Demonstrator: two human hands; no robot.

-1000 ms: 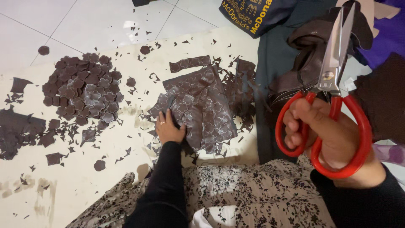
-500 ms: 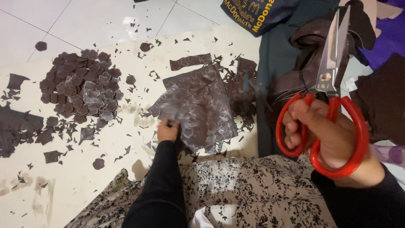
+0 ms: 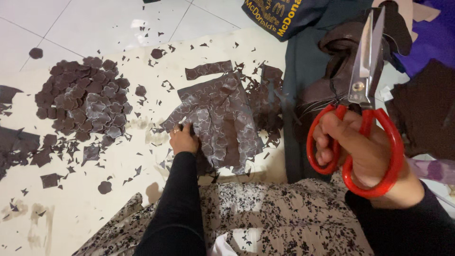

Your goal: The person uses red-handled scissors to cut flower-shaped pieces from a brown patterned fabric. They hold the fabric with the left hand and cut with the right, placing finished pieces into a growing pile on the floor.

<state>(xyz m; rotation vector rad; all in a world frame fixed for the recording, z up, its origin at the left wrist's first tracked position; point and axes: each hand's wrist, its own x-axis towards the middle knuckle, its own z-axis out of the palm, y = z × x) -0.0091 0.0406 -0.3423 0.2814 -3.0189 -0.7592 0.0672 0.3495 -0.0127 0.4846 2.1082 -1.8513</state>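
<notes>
Left hand pinches the brown flower-marked sheet at its edge; right hand is clamped on red-handled scissors, blades together; best to lift the sheet taut and cut along the marked outlines.

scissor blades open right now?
No: the red-handled scissors in the right hand point up with blades closed together.

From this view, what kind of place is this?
Probably a home craft spot on a tiled floor, not a workshop bench: a pile of cut flower shapes, a marked brown sheet under the left hand, red-handled scissors in the right hand.
</notes>
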